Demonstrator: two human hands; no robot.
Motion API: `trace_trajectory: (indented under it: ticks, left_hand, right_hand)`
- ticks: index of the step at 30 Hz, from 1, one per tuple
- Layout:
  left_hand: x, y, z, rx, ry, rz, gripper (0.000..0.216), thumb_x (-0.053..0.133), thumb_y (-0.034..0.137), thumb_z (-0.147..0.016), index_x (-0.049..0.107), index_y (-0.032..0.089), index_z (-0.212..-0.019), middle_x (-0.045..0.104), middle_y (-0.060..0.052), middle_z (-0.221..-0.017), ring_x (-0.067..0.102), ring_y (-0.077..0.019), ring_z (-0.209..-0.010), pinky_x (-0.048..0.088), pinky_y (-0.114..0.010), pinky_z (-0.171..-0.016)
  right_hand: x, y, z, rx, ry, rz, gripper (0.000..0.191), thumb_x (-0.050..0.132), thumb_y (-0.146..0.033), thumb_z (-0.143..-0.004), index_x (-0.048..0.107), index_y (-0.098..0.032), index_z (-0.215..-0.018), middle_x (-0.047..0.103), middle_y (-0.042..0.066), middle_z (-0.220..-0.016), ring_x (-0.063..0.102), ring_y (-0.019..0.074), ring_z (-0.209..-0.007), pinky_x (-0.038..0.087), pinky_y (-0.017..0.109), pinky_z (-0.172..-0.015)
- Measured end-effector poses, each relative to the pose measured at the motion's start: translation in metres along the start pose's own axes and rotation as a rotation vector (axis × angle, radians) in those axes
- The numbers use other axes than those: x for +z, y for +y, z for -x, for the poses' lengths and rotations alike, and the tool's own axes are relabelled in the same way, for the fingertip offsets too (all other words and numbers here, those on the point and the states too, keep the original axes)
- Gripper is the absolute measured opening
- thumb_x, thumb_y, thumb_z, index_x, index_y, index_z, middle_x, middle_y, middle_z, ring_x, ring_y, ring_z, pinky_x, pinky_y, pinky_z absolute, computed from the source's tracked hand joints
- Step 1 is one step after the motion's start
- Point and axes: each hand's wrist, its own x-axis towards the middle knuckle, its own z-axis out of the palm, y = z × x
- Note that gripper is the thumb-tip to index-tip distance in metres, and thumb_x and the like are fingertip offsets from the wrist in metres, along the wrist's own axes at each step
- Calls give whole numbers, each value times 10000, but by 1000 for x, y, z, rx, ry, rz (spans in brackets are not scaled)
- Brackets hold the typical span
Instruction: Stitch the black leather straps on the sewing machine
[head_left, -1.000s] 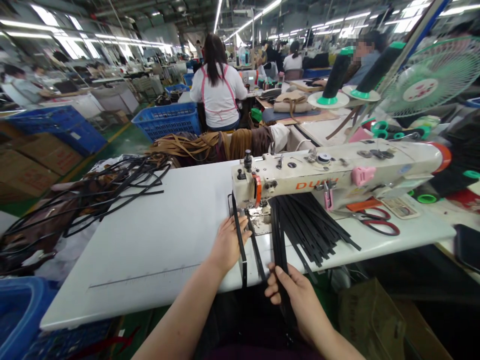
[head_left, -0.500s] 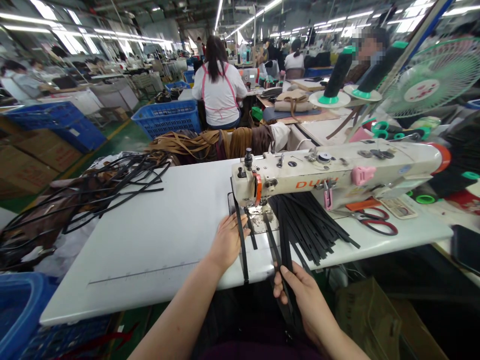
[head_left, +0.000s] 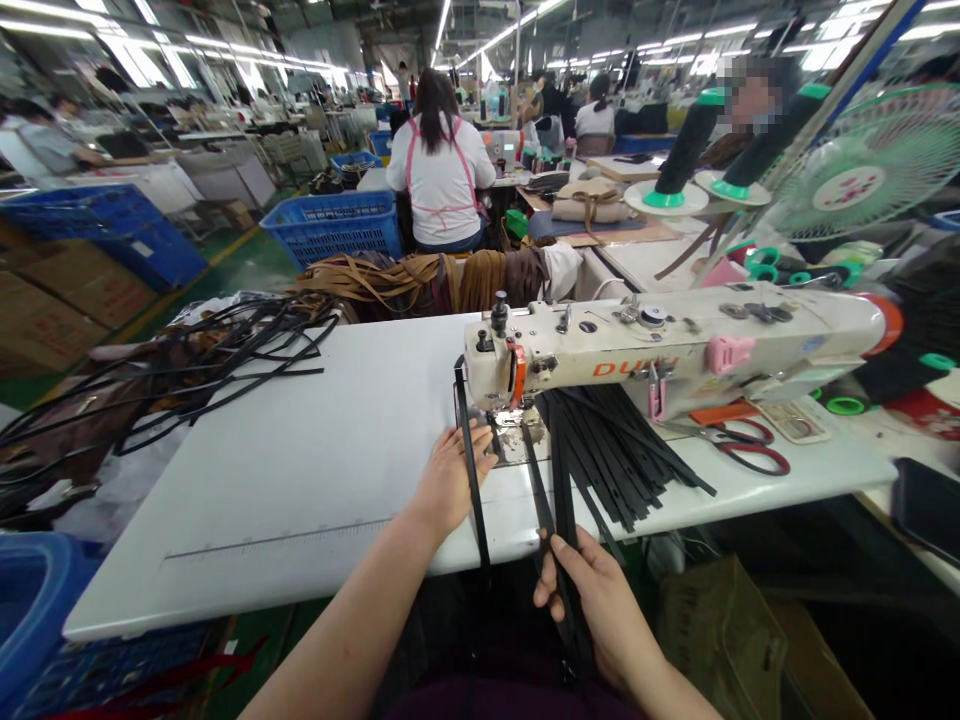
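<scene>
A cream sewing machine (head_left: 675, 345) stands on a white table (head_left: 300, 470). My left hand (head_left: 448, 478) rests on the table beside the needle, fingers laid against a black strap (head_left: 471, 470) that hangs over the front edge. My right hand (head_left: 592, 600) is below the table edge, fingers closed on another black strap (head_left: 541, 495) that runs up toward the needle plate. A bundle of several black straps (head_left: 615, 450) fans out under the machine arm to the right.
Red-handled scissors (head_left: 739, 448) lie at the right of the machine. A tangle of black straps (head_left: 187, 370) sits at the table's left. Brown straps (head_left: 420, 280) hang behind. A blue crate (head_left: 334, 230), a seated person (head_left: 442, 170), a fan (head_left: 862, 170) and thread cones (head_left: 686, 150) surround.
The strap in my right hand has shifted left and up toward the needle. My left hand stays beside the needle, with the hanging strap slightly further left.
</scene>
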Motion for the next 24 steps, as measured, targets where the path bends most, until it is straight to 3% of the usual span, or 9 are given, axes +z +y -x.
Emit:
trace_trajectory:
  ticks: [19,24]
  left_hand:
    - [10,-10,2,96,87,-18,349,507,295,-1064,602,215,-1390,653,-104,-1433,518,-298,-1448,439,-556,-1218]
    - [13,-19,-7,30,115,66,278,518,260,-1039,638,206,-1283,664,-107,-1393,561,-286,-1397,478,-516,-1201]
  right_hand:
    - [-2,5,-1,-3,-10,-10,577,821,-682,-718,654,-176,-939,648,-23,-638,680,153,-552,455,214,-450]
    - [-3,4,4,-25,-34,-25,566,831,-655,-730,607,-199,-978,652,-36,-641,676,154,-538,456,216,-438]
